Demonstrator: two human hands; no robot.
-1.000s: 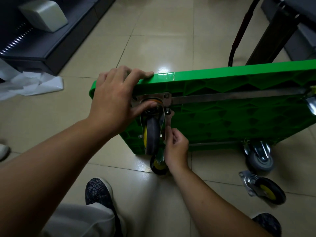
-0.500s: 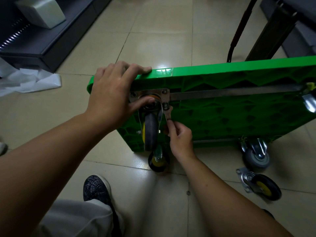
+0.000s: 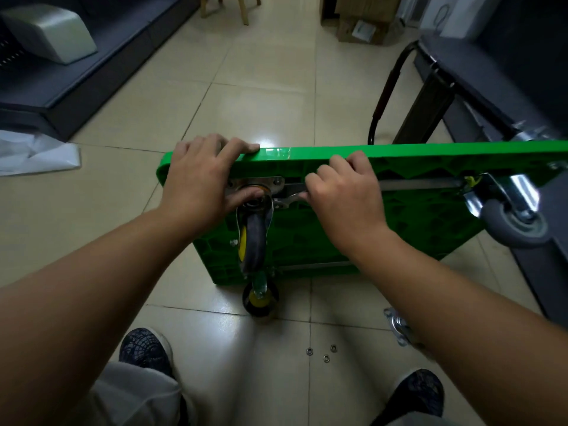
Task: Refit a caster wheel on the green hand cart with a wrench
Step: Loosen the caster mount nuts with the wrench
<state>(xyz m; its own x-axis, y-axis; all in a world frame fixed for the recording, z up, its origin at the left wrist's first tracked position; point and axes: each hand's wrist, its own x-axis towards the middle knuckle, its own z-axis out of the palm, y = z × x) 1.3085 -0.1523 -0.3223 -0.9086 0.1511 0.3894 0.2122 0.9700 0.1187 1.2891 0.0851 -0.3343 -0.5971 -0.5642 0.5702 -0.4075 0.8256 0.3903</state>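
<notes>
Cart [image 3: 399, 161] stands on edge on the floor [image 3: 261, 96], underside toward me. Caster [image 3: 253, 238] sits at its 9 o'clock end. Left hand [image 3: 199, 182] hooks over the top edge there, and right hand [image 3: 344, 198] holds the wrench [image 3: 289, 198] at the caster's 3 o'clock. Second caster [image 3: 516, 224] is at the cart's 3 o'clock end. Washers [image 3: 326, 358] lie at 6, between my shoes, with a loose caster [image 3: 398, 330] just right of them.

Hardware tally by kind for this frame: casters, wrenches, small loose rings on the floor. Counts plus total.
Casters: 4, being fitted, bottom corner, grey, loose on floor, partly hidden
Wrenches: 1
Floor rings: 3
Total: 8
</notes>
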